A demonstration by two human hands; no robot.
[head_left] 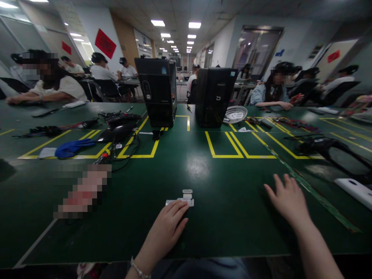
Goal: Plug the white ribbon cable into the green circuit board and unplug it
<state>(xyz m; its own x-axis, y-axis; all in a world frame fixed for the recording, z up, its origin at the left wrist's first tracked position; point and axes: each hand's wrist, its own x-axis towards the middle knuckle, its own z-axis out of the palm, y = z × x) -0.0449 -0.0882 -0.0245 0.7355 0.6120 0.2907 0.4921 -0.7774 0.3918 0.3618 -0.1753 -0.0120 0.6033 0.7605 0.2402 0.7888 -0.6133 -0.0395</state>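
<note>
My left hand [168, 223] lies palm down near the table's front edge, fingers stretched out over a small flat whitish-grey piece [187, 196]. The fingertips cover part of it, and its exact kind does not show. One narrow end of the piece points away from me; another part runs sideways under the fingers. To the right, my right hand [289, 199] is spread with nothing in it, over or on the green table [226, 217]. Beside that hand runs a worn green strip [322, 207].
Two black computer towers [155, 93] [215, 99] stand ahead. At left are a blue glove [74, 147], dark cables [119, 118] and a blurred-out item [84, 192]. A white basket [236, 113], a black frame [331, 151] and a white case [356, 192] are at right. People sit beyond.
</note>
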